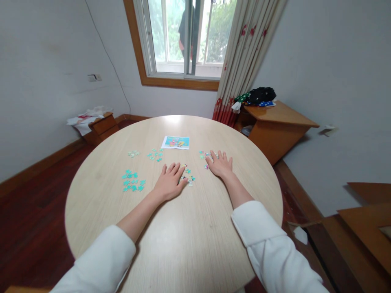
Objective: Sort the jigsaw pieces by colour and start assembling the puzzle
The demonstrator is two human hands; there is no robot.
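Observation:
My left hand [170, 181] lies palm down with spread fingers, beside and partly over a small group of colourful jigsaw pieces [190, 179]. Farther right, my right hand [220, 164] rests with its fingers apart over another group of jigsaw pieces [202, 155], covering some of them. Left of my left hand lies a cluster of teal jigsaw pieces [133, 181]. Behind it are a looser teal group [155, 154] and a pale greenish pile [133, 153]. A printed cartoon picture [176, 142] lies flat beyond my hands. Whether anything is pinched under my palms is hidden.
The round wooden table [183, 244] fills the middle. A wooden cabinet [281, 118] with cloths [259, 96] on it stands at the back right, near a curtain [247, 44]. Behind the window [171, 40] a person is partly visible. A small wooden stand [104, 127] is at the left.

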